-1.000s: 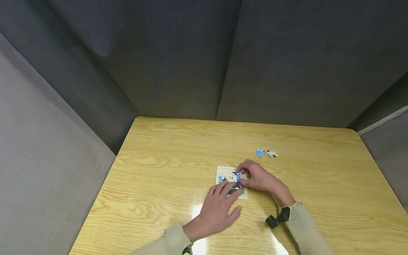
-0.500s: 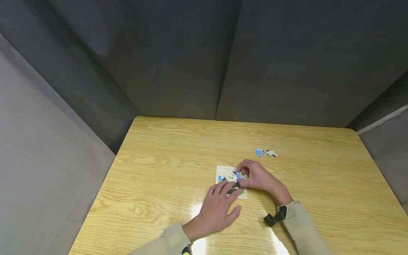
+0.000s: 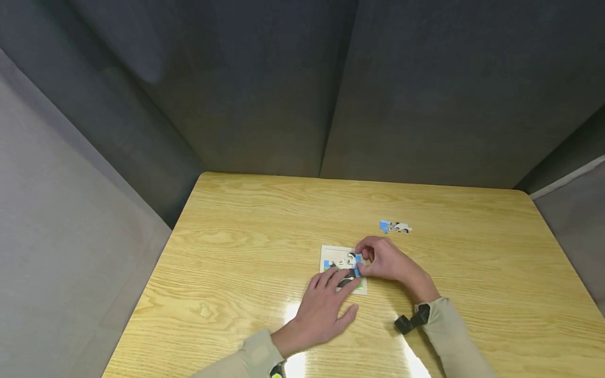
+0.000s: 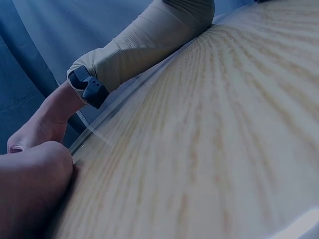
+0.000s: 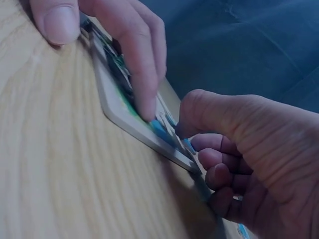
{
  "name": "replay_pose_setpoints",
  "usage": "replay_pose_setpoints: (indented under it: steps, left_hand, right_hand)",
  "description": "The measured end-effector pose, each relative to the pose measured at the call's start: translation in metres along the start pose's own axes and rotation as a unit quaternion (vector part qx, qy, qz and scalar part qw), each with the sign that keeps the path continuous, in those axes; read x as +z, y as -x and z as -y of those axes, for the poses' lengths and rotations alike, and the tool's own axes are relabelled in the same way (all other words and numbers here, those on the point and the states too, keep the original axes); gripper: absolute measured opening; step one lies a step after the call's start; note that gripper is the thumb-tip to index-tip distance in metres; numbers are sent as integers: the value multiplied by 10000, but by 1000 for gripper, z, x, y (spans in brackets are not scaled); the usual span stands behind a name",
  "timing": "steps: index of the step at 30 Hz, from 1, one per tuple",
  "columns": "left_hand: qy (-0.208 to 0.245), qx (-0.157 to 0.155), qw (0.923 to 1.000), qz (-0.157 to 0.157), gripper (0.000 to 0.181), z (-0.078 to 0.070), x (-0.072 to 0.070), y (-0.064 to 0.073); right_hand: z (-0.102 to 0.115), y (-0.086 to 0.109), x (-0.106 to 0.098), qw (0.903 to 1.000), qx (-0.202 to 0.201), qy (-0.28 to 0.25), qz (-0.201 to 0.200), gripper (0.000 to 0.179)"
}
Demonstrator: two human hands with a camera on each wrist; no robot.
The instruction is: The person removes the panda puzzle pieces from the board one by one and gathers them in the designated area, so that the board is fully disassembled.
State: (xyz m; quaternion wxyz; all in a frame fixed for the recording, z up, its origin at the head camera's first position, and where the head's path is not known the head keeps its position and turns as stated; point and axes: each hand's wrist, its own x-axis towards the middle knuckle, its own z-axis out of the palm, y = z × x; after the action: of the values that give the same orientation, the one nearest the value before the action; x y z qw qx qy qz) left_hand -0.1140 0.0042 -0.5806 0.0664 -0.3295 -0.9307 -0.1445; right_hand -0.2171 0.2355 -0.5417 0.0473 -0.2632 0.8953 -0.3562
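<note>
A small square jigsaw tray (image 3: 333, 253) with a pale border lies on the table, partly filled with a black, white, blue and green picture. My left hand (image 3: 323, 312) lies palm down, its spread fingers resting on the lower part of the picture, with the thumb on the table beside it. At the tray's right side, my right hand (image 3: 385, 261) pinches a white, black and blue jigsaw piece (image 3: 352, 261) between thumb and index finger. In the right wrist view, that thumb and index finger meet just over the tray's edge (image 5: 149, 137). Fingers hide part of the picture.
Behind the tray, a blue jigsaw piece (image 3: 385, 226) and a white one (image 3: 402, 228) lie side by side on the wooden table (image 3: 246, 226). Grey partitions (image 3: 264, 105) stand around the back and sides. A black wrist camera (image 3: 411, 319) sits on the right sleeve.
My right hand has shifted slightly to the right, and the pinched jigsaw piece has moved with it. The left hand keeps its place on the picture.
</note>
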Motion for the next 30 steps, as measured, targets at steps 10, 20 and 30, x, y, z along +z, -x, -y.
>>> replay_pose_setpoints:
  steps: [10,20,30]
  left_hand:
    - [57,18,10000,-7,53,0,1,1]
    - [6,19,9999,-154,52,0,1,1]
    - [57,22,9999,-114,52,0,-1,0]
  right_hand:
    - [-8,3,-7,9998,71,166,-30,26]
    - [-12,4,-14,10000,15,-24,-55,24]
    - [-13,4,-14,9998,-97,-168,-61,28]
